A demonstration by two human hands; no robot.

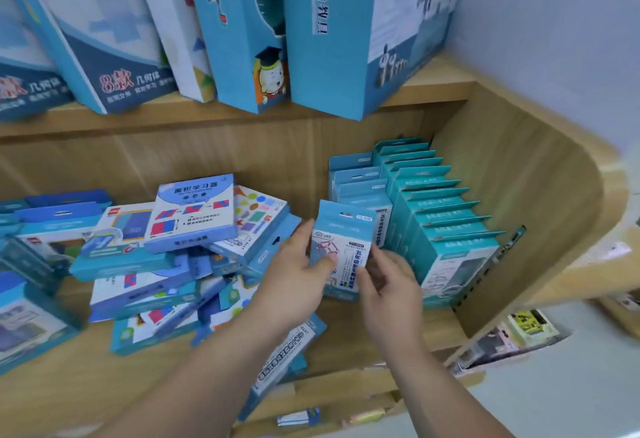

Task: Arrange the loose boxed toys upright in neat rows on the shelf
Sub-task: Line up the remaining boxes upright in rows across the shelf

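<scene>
both hands (left hand (pixel 298 271), right hand (pixel 388 285)) grasp small light-blue cardboard toy box (pixel 341 229) fronting short upright row (pixel 360 181); teal row (pixel 440 209) right done, jumbled box pile (pixel 180 250) left remains.

One pale blue box (pixel 343 247) held upright beside neat teal rows (pixel 436 216); loose boxes (pixel 194 247) (mostly flat) heaped on the shelf (pixel 62 392).
</scene>
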